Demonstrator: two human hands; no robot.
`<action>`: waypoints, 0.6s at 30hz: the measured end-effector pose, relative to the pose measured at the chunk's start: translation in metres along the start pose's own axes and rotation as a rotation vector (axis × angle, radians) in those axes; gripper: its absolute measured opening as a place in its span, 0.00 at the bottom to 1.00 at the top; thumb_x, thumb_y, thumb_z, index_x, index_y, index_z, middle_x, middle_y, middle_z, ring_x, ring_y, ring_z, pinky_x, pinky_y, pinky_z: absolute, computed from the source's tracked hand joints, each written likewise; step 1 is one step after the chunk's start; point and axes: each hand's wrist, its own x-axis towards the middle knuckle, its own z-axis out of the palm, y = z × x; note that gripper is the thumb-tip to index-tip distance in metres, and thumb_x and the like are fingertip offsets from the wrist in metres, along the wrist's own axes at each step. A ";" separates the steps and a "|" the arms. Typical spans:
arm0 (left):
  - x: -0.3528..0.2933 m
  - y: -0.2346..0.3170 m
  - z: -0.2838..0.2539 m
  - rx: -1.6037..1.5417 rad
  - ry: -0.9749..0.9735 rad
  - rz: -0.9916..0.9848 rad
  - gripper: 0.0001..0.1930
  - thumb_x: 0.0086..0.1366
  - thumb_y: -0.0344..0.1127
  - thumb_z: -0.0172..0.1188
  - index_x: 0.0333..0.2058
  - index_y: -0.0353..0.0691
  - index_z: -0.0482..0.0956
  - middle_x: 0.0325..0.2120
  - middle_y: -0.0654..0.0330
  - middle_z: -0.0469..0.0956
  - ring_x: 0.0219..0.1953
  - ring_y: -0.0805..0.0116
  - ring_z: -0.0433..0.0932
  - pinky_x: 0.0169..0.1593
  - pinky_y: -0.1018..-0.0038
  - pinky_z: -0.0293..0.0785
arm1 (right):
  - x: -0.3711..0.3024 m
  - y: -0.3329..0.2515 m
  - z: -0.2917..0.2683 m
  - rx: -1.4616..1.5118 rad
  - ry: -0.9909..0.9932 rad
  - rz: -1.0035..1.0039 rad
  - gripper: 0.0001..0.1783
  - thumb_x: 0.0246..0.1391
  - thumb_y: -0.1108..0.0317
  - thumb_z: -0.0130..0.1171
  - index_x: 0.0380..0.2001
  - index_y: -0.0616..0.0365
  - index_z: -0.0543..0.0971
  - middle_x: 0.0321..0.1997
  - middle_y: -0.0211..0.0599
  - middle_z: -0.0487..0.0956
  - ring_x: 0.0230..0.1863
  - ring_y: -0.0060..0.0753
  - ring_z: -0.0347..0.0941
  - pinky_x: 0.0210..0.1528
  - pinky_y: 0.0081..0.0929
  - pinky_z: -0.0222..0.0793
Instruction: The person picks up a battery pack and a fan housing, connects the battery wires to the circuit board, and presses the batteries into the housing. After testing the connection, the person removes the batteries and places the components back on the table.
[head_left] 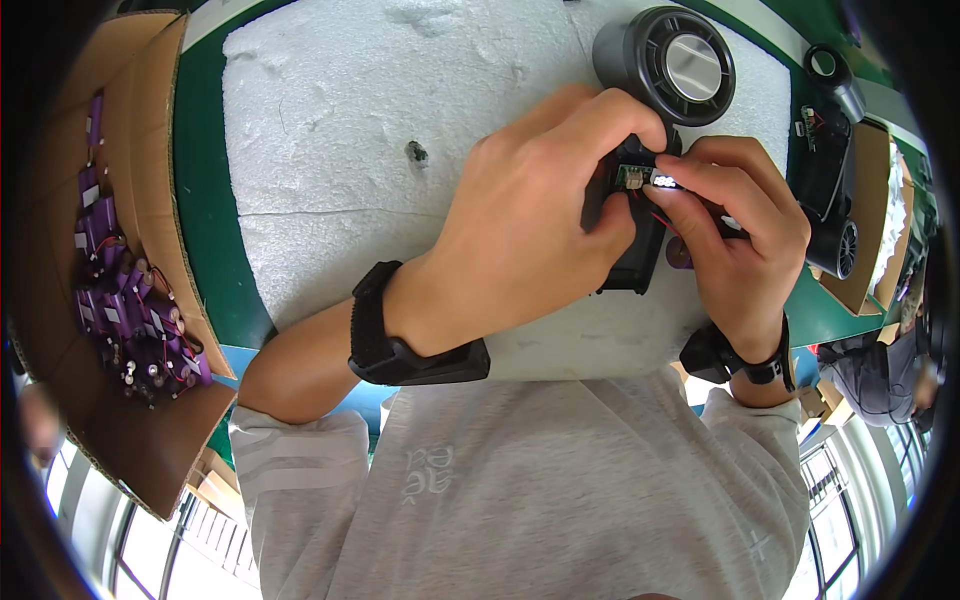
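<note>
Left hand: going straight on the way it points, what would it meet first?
Most likely the black housing, which the left hand already seems to touch; beyond it lies the right hand, though depth is unclear.

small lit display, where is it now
In the head view, the small lit display is right of centre, between the fingertips of the right hand, just right of the small green circuit board.

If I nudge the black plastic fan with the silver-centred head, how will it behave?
The black plastic fan probably feels stiff, given its hard-looking shell. Its round head might rock or roll. The exposed green circuit board looks fragile, so bumps could harm it.
</note>
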 end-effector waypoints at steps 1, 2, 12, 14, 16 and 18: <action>0.001 0.001 0.001 0.008 0.007 -0.019 0.19 0.48 0.20 0.62 0.41 0.40 0.76 0.31 0.63 0.75 0.26 0.76 0.73 0.27 0.80 0.69 | 0.000 0.000 0.000 -0.006 0.000 -0.002 0.12 0.40 0.77 0.71 0.33 0.59 0.83 0.31 0.36 0.79 0.24 0.25 0.74 0.23 0.19 0.68; 0.001 0.001 0.002 0.016 0.015 -0.038 0.19 0.48 0.20 0.61 0.40 0.41 0.76 0.29 0.64 0.75 0.25 0.76 0.72 0.27 0.80 0.68 | 0.000 0.000 0.001 -0.011 0.000 -0.005 0.12 0.40 0.77 0.71 0.32 0.59 0.83 0.31 0.36 0.78 0.25 0.26 0.74 0.24 0.20 0.68; 0.001 0.001 0.005 -0.067 0.070 -0.167 0.18 0.48 0.20 0.62 0.39 0.41 0.71 0.22 0.63 0.74 0.22 0.75 0.73 0.26 0.79 0.69 | 0.002 -0.002 0.009 0.005 0.108 0.023 0.13 0.39 0.78 0.72 0.32 0.59 0.83 0.30 0.35 0.79 0.24 0.24 0.75 0.23 0.19 0.70; 0.002 -0.001 0.004 -0.023 0.046 -0.136 0.18 0.48 0.20 0.62 0.38 0.41 0.69 0.21 0.62 0.73 0.22 0.75 0.74 0.26 0.79 0.70 | 0.002 -0.002 0.009 0.016 0.119 0.026 0.12 0.39 0.78 0.72 0.32 0.59 0.83 0.30 0.35 0.79 0.24 0.24 0.75 0.22 0.18 0.70; 0.002 -0.002 0.003 0.000 0.037 -0.121 0.18 0.49 0.20 0.62 0.38 0.41 0.68 0.20 0.62 0.73 0.22 0.75 0.74 0.26 0.79 0.70 | 0.003 0.000 0.009 0.000 0.119 -0.006 0.12 0.39 0.78 0.72 0.31 0.59 0.83 0.30 0.35 0.79 0.24 0.24 0.75 0.22 0.18 0.70; 0.002 -0.003 0.003 0.001 0.027 -0.110 0.18 0.49 0.20 0.63 0.38 0.41 0.68 0.19 0.62 0.73 0.21 0.74 0.75 0.26 0.79 0.70 | 0.003 0.002 0.009 -0.032 0.122 -0.064 0.12 0.39 0.78 0.72 0.31 0.60 0.83 0.30 0.35 0.79 0.24 0.24 0.75 0.22 0.18 0.70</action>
